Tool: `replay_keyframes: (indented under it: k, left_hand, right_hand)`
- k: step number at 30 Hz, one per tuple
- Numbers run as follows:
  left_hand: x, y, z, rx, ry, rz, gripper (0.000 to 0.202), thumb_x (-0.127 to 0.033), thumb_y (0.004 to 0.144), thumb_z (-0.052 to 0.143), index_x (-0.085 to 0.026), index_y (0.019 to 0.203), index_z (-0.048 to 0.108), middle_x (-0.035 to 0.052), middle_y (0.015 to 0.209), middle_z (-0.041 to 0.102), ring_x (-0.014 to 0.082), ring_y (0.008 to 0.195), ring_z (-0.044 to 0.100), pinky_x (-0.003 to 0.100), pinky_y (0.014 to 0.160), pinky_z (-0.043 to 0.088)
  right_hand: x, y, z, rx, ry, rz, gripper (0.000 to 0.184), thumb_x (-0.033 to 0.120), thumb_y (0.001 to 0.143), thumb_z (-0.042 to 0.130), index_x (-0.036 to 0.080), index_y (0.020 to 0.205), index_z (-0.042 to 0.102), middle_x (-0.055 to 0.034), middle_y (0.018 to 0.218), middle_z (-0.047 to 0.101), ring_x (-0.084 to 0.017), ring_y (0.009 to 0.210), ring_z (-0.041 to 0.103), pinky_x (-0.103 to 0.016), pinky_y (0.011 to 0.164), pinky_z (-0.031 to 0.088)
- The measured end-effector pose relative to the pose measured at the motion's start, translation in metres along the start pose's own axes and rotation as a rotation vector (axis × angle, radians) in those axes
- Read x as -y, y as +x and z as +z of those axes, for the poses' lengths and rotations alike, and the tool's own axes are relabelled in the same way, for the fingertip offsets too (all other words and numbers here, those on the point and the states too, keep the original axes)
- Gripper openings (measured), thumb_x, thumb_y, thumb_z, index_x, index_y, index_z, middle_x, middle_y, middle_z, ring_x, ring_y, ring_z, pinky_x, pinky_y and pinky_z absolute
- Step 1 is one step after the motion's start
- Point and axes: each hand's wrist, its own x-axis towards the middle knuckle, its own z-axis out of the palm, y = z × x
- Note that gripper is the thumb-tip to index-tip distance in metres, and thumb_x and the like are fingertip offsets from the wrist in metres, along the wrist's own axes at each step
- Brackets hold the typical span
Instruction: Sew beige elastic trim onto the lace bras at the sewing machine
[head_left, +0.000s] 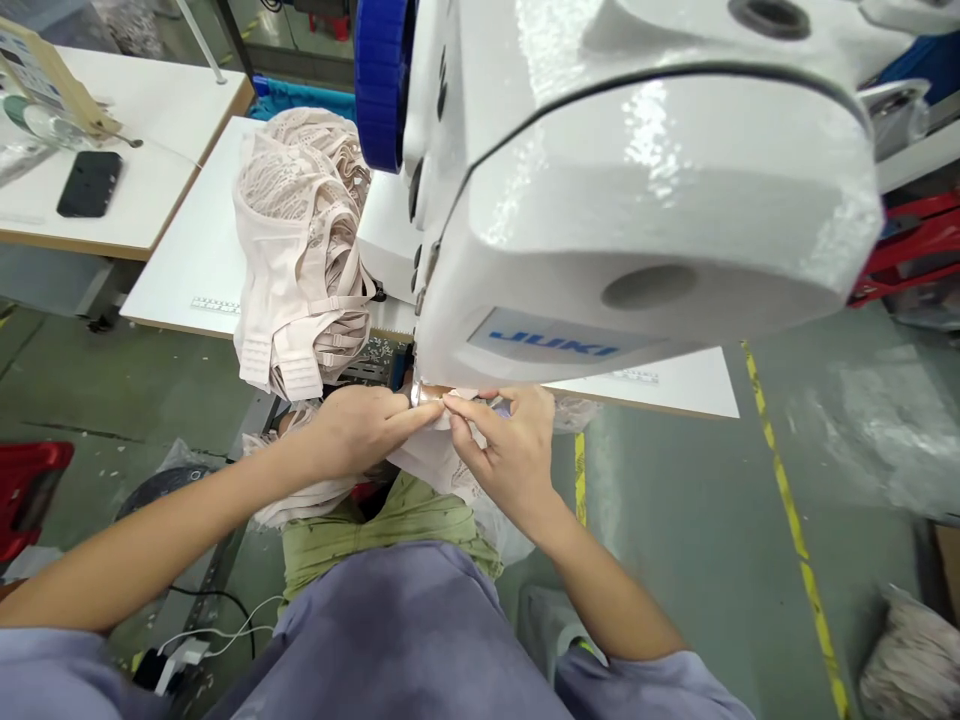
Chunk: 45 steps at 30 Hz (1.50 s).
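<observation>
A big white sewing machine [637, 190] fills the upper middle of the head view. Just under its front end my left hand [367, 425] and my right hand [510, 445] meet, both pinching a pale pink lace garment piece [442, 465]. The fingers of each hand are pressed together on the fabric right at the machine's needle area, which the machine head hides. The rest of the garment hangs down toward my lap. A pile of similar pink lace garments [300, 250] lies on the white table [187, 260] to the left of the machine.
A second table at the far left carries a black phone [88, 183] and a box. A red crate [30, 490] stands on the green floor at left. Yellow floor lines [787, 510] run at right, with a bag of fabric [911, 660] in the lower right corner.
</observation>
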Motion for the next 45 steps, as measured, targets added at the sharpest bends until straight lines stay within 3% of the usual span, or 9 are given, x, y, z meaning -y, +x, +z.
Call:
replay_keyframes:
  k: [4,9,11,14,18,22,30,39,45]
  left_hand:
    - [0.018,0.003,0.001,-0.038,-0.024,0.132,0.047,-0.005,0.089,0.044,-0.031,0.127,0.057,-0.0025,0.062,0.053,0.0144,0.053,0.046,0.030,0.049,0.017]
    - [-0.012,0.003,-0.006,-0.110,0.089,0.026,0.043,-0.002,0.082,0.045,-0.021,0.116,0.061,-0.0022,0.058,0.051,0.0148,0.048,0.045,0.031,0.046,0.015]
    - [-0.028,0.003,-0.007,-0.152,0.152,-0.042,0.039,-0.004,0.085,0.044,-0.017,0.118,0.060,-0.0026,0.056,0.050,0.0147,0.046,0.044,0.031,0.045,0.017]
    - [-0.045,0.005,-0.006,-0.182,0.189,-0.109,0.035,-0.009,0.089,0.044,-0.011,0.122,0.057,-0.0017,0.058,0.052,0.0155,0.048,0.048,0.031,0.045,0.024]
    - [-0.053,0.011,-0.005,-0.189,0.195,-0.187,0.034,-0.010,0.088,0.045,-0.011,0.120,0.057,-0.0001,0.061,0.055,0.0173,0.051,0.052,0.032,0.045,0.029]
    - [-0.055,0.017,-0.008,-0.173,0.184,-0.242,0.024,-0.008,0.083,0.050,-0.016,0.103,0.061,0.0004,0.060,0.054,0.0177,0.050,0.051,0.033,0.045,0.029]
    - [-0.055,0.022,-0.008,-0.099,0.204,-0.277,0.014,-0.006,0.077,0.052,-0.020,0.077,0.053,0.0032,0.063,0.055,0.0180,0.051,0.049,0.034,0.047,0.027]
    - [-0.063,0.025,-0.011,-0.090,0.209,-0.284,0.017,-0.003,0.079,0.049,-0.017,0.086,0.057,0.0039,0.063,0.056,0.0197,0.052,0.052,0.033,0.046,0.030]
    - [-0.063,0.026,-0.015,-0.120,0.204,-0.262,0.017,-0.004,0.081,0.049,-0.016,0.088,0.059,0.0006,0.059,0.053,0.0176,0.049,0.051,0.032,0.045,0.029]
  right_hand:
    - [0.002,-0.011,0.009,0.103,0.209,0.200,0.024,0.029,0.094,0.056,0.029,0.115,0.067,-0.0062,0.098,0.062,-0.020,0.090,0.062,-0.034,0.078,0.051]
    - [0.000,-0.030,0.019,0.109,0.548,0.470,0.048,0.037,0.094,0.055,0.024,0.137,0.039,-0.0084,0.113,0.057,-0.009,0.057,0.053,-0.028,0.054,0.047]
    - [-0.002,-0.026,0.016,0.128,0.502,0.435,0.039,0.035,0.093,0.055,0.023,0.129,0.048,-0.0106,0.116,0.055,-0.009,0.056,0.050,-0.029,0.056,0.046]
    - [-0.008,-0.006,0.006,0.168,0.378,0.348,0.014,0.032,0.091,0.054,0.022,0.093,0.063,-0.0078,0.097,0.057,-0.015,0.069,0.053,-0.030,0.062,0.046]
    - [-0.021,0.018,0.000,0.231,0.351,0.321,0.021,0.029,0.085,0.056,0.022,0.065,0.053,-0.0032,0.073,0.051,-0.018,0.070,0.052,-0.032,0.064,0.044]
    - [-0.033,0.032,0.003,0.305,0.410,0.314,0.016,0.026,0.080,0.056,0.023,0.065,0.052,-0.0012,0.065,0.052,-0.020,0.070,0.053,-0.034,0.069,0.047]
    - [-0.039,0.051,0.001,0.347,0.486,0.240,0.014,0.034,0.082,0.056,0.022,0.075,0.060,-0.0082,0.099,0.066,-0.026,0.095,0.059,-0.039,0.083,0.051]
    - [-0.042,0.050,0.001,0.362,0.547,0.159,0.012,0.023,0.082,0.055,0.022,0.072,0.061,-0.0053,0.099,0.067,-0.024,0.101,0.059,-0.034,0.084,0.052]
    - [-0.041,0.042,-0.002,0.300,0.524,0.275,0.013,0.028,0.080,0.058,0.021,0.076,0.067,-0.0044,0.086,0.069,-0.024,0.090,0.064,-0.034,0.080,0.053]
